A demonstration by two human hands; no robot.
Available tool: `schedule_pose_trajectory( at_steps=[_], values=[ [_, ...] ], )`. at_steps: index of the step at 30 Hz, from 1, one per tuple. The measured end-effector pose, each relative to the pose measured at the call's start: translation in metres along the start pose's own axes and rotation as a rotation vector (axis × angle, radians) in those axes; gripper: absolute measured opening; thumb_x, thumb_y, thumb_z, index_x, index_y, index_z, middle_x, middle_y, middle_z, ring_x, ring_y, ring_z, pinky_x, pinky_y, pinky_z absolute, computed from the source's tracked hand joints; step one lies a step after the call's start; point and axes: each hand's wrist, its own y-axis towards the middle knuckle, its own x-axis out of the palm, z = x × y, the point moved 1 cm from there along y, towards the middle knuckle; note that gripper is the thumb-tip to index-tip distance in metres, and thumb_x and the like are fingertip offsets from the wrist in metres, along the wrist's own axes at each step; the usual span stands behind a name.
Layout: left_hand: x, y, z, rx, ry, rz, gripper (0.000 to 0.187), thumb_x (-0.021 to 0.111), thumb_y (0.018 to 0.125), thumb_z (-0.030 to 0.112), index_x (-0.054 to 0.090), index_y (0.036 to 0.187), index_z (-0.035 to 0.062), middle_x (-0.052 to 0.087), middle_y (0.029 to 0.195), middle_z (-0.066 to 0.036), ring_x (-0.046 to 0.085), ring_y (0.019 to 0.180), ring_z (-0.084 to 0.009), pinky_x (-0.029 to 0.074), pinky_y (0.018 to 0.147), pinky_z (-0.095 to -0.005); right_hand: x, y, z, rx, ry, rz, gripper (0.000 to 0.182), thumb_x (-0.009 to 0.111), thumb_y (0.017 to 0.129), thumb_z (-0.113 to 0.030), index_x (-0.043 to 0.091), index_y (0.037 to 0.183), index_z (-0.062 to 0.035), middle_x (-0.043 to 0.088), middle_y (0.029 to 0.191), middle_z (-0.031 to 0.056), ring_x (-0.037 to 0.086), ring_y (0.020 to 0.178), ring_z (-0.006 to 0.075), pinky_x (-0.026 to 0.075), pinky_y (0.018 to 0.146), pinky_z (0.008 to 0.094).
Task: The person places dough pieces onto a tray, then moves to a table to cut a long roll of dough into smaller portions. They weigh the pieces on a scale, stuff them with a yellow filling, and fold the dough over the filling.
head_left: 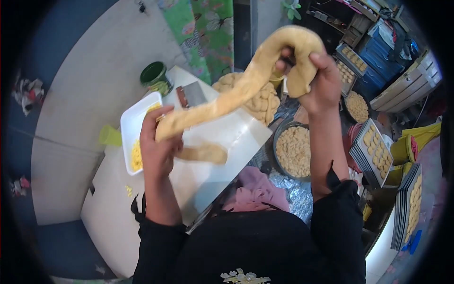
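Spotted, way over on the left, a green cup [109,136] at the bench [113,213] edge, and a dark green pot [153,75] further back. Noticed a white tray [137,113] next, with yellow bits in it.

Found the left hand [158,142] right beside that tray, closed round the lower end of a long dough rope [236,92] and held up off the bench. Caught a small leftover dough piece [203,154] lying on the bench just past that hand, plus a metal scraper [191,94] behind it.

Followed the rope up and to the right, hanging in the air above a pile of twisted dough [262,102]. Ended at the right hand [319,78], raised highest, gripping the looped thick end.

Looked like the stretching and thinning stage, honestly, nowhere near shaped yet. Seemed to call for an even pull from both ends and some care at the thinner lower stretch, or risk a tear there.

Clocked a bowl of small pieces [293,151] under the right forearm, and baking trays [373,149] loaded with rounds furthest right.
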Motion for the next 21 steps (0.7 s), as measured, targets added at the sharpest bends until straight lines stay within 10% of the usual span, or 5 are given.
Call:
schedule_pose_trajectory(
  at_steps=[9, 13, 16, 20, 21],
  values=[
    [-0.109, -0.158, -0.051, -0.024, 1.053, -0.090, 0.044, 0.072, 0.074, 0.015, 0.058, 0.116, 0.0075, 0.060, 0.110, -0.015, 0.059, 0.100, -0.0288, 0.047, 0.085, -0.0380, -0.055, -0.079, 0.192, 0.537, -0.635, 0.161, 0.028, 0.053, 0.079, -0.006, 0.054, 0.107, -0.0050, 0.058, 0.101, 0.0139, 0.058, 0.079, 0.0243, 0.048, 0.070, 0.0340],
    [-0.091, -0.197, -0.076, 0.075, 1.489, -0.182, 0.054, 0.071, 0.075, 0.024, 0.052, 0.124, 0.0093, 0.045, 0.128, -0.021, 0.043, 0.119, -0.0377, 0.037, 0.098, -0.0464, -0.041, -0.135, 0.184, 0.124, -1.605, -0.112, 0.038, 0.061, 0.073, -0.005, 0.055, 0.110, -0.0038, 0.056, 0.106, 0.0166, 0.054, 0.099, 0.0368, 0.043, 0.084, 0.0436],
    [-0.055, -0.196, -0.087, 0.083, 0.980, -0.212, 0.060, 0.069, 0.078, 0.029, 0.046, 0.129, 0.0075, 0.046, 0.128, -0.019, 0.044, 0.120, -0.0338, 0.034, 0.102, -0.0452, 0.015, -0.176, 0.145, 0.370, -1.315, 0.078, 0.017, 0.058, 0.074, -0.003, 0.060, 0.090, -0.0088, 0.061, 0.083, 0.0138, 0.061, 0.079, 0.0306, 0.049, 0.068, 0.0404],
    [0.021, -0.160, -0.126, -0.615, -0.572, -0.060, 0.050, 0.048, 0.092, 0.039, 0.047, 0.124, -0.0007, 0.052, 0.123, -0.014, 0.049, 0.114, -0.0287, 0.036, 0.101, -0.0405, 0.066, -0.242, 0.101, -0.183, -1.164, -0.108, 0.024, 0.064, 0.076, -0.022, 0.060, 0.094, -0.0071, 0.059, 0.101, 0.0135, 0.054, 0.102, 0.0327, 0.041, 0.090, 0.0445],
    [0.026, -0.142, -0.159, -0.300, -0.098, -0.360, 0.059, 0.038, 0.094, 0.047, 0.044, 0.127, -0.0004, 0.047, 0.130, -0.018, 0.046, 0.119, -0.0286, 0.033, 0.104, -0.0416, 0.069, -0.261, 0.094, -0.378, -1.284, -0.101, 0.034, 0.064, 0.076, -0.027, 0.058, 0.105, -0.0091, 0.055, 0.113, 0.0142, 0.049, 0.112, 0.0324, 0.034, 0.097, 0.0478]
  ],
)
